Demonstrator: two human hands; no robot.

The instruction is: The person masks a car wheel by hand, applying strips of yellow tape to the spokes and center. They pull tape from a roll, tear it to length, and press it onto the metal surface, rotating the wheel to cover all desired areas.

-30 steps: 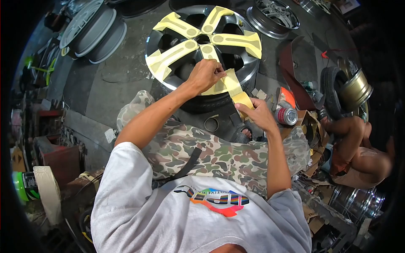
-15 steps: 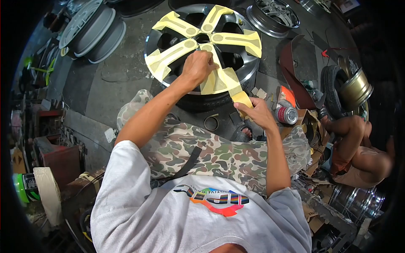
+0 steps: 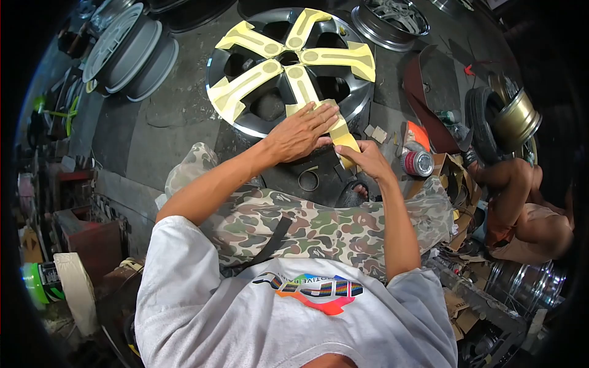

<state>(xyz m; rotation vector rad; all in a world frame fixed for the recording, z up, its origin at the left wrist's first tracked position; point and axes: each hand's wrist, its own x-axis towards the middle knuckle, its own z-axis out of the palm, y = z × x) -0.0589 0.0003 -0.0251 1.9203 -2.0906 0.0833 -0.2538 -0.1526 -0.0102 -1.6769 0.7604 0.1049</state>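
Note:
A dark alloy wheel with a silver lip lies face up in front of me. Pale yellow masking tape covers its spokes, with darker grey-brown shapes showing in it. My left hand lies with fingers stretched out on the tape at the end of the nearest spoke. Beside it, my right hand grips a masking tape roll, mostly hidden by the fingers. From the roll a tape strip runs up to the wheel's edge, near my left fingertips.
More rims stand at the left, and another wheel lies behind. On the right are a tin can, a brown curved strip, a gold rim and a seated person's bent legs. An empty tape ring lies near my legs.
My left hand has moved from the inner part of the near spoke to its outer end, and its bent fingers have flattened out. The right hand still holds the tape roll.

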